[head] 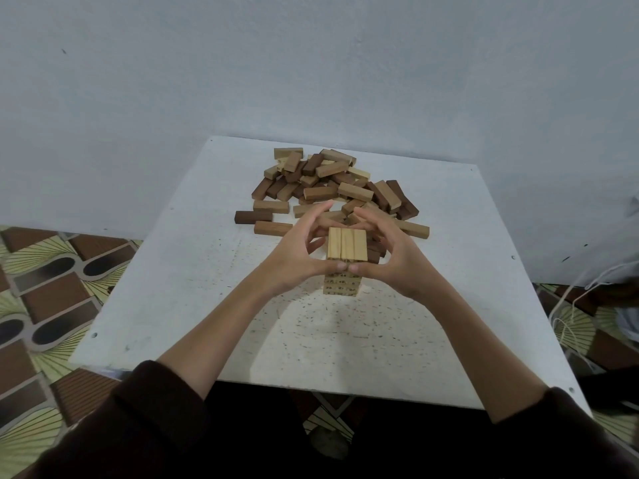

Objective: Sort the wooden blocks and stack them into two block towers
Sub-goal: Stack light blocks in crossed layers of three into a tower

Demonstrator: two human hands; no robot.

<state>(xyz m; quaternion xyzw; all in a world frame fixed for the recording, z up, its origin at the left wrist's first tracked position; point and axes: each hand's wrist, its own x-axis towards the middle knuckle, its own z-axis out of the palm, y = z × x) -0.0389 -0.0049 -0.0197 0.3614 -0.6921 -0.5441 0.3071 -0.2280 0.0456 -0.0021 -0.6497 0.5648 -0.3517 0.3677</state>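
Observation:
A tower of light wooden blocks (pixel 346 244) stands in the middle of the white table (pixel 179 271), several layers high, with printed numbers on its near face. My left hand (pixel 297 250) cups its left side and my right hand (pixel 397 257) its right side. Both thumbs press the near face just under the top layer, and the fingers curl around the far side of that layer. Behind the tower lies a loose pile of blocks (pixel 332 183), mixed light, mid-brown and dark brown.
A dark block (pixel 253 216) and a mid-brown block (pixel 273 227) lie apart at the pile's left. A wall rises behind the table. Patterned floor mat (pixel 52 271) shows on the left; white cords (pixel 570 316) hang at the right.

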